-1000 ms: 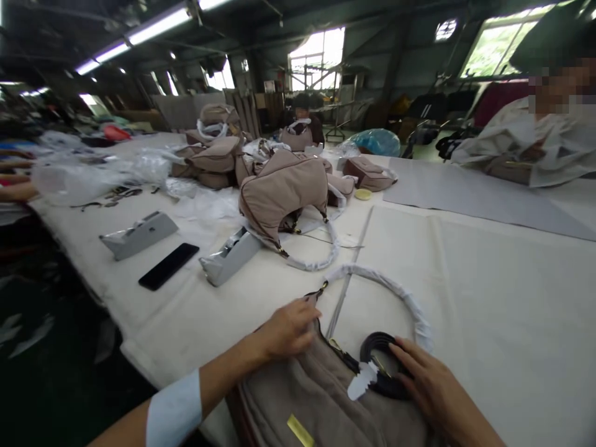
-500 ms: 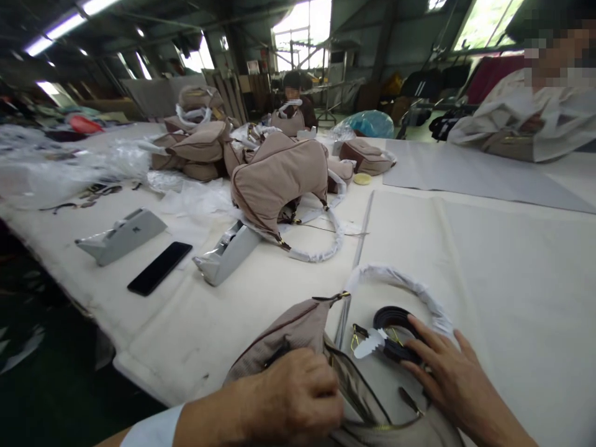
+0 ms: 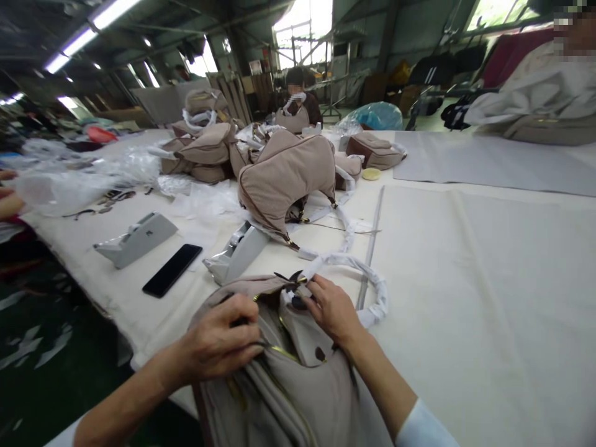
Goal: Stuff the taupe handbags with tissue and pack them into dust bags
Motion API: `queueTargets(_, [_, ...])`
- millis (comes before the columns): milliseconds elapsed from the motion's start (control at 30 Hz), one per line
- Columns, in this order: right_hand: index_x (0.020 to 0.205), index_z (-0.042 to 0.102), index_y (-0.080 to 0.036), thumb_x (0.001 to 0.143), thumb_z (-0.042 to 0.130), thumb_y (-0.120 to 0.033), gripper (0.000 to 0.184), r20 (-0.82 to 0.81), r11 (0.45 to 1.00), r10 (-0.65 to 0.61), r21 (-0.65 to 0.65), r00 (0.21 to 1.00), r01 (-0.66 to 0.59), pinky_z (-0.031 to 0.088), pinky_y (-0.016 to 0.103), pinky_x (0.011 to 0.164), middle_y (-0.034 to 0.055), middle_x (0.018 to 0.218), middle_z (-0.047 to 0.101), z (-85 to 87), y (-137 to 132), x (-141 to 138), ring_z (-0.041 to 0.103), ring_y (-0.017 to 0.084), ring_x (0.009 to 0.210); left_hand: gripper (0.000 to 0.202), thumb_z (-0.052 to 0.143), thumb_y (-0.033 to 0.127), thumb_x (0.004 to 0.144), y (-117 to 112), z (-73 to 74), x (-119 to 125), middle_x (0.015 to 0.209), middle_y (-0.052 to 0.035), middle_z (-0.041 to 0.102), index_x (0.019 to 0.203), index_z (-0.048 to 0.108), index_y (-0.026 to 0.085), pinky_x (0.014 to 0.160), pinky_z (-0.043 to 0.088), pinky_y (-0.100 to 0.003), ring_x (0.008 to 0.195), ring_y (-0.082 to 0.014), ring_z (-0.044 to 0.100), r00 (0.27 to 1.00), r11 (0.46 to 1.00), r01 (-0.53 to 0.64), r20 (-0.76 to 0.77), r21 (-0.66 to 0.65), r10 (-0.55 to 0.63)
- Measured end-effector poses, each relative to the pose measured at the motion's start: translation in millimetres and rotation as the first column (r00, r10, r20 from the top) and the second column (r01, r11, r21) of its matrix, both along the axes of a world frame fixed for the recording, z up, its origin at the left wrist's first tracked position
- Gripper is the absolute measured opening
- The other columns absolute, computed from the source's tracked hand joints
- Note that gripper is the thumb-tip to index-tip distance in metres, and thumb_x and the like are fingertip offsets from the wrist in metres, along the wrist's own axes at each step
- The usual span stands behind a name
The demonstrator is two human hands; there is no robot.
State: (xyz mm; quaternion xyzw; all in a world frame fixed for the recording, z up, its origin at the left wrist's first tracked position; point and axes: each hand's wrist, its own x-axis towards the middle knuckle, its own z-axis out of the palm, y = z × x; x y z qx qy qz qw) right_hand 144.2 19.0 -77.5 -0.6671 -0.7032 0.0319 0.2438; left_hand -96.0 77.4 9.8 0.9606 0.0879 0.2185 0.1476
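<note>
A taupe handbag [image 3: 335, 397] lies before me with its gold-zipped mouth spread. My left hand [image 3: 226, 338] has its fingers closed on the near-left edge of that mouth. At the far end of the opening, my right hand [image 3: 333, 310] has its fingers bent around a dark strap [image 3: 298, 302], most of which is hidden by the fingers and the bag. A bit of white shows beside the strap. The bag's handle [image 3: 375, 285], wrapped in white, arches out to the right beyond my right hand.
Two grey tape dispensers [image 3: 137, 239] [image 3: 237, 251] and a black phone [image 3: 172, 270] lie to the left. Another taupe handbag [image 3: 288, 177] is ahead, before a pile of bags. Clear plastic [image 3: 88, 180] covers the far left. Co-workers sit behind and at right; someone's hand is at the left edge.
My right hand has moved left with the coiled strap from the table to the bag's mouth. My left hand has shifted left and now grips the zipped edge. The bag is turned more upright.
</note>
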Motion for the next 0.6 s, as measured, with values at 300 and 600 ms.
queueTargets(300, [0.098, 0.058, -0.019, 0.088, 0.048, -0.02, 0.014, 0.109, 0.995, 0.088, -0.049, 0.99, -0.083, 0.046, 0.035, 0.081, 0.0076, 0.1, 0.061, -19.5, -116.8, 80.5, 0.056, 0.02, 0.093, 0.007, 0.054, 0.022, 0.083, 60.9, -42.5, -20.0, 0.105, -0.0065, 0.053, 0.082, 0.057, 0.017, 0.089, 0.046, -0.029, 0.1, -0.0172, 0.053, 0.961, 0.969, -0.233, -0.132, 0.077, 0.242])
queueTargets(600, [0.072, 0.052, -0.023, 0.088, 0.052, -0.027, 0.016, 0.314, 0.924, 0.382, -0.1, 0.869, -0.37, 0.045, 0.028, 0.06, -0.0012, 0.068, 0.058, -18.2, -183.3, 108.7, 0.055, 0.014, 0.061, 0.014, 0.049, 0.026, 0.087, 49.4, -70.9, -5.1, 0.122, -0.0123, 0.053, 0.083, 0.057, 0.016, 0.099, 0.042, -0.04, 0.114, -0.0225, 0.051, 0.937, 0.968, -0.248, -0.261, -0.029, 0.232])
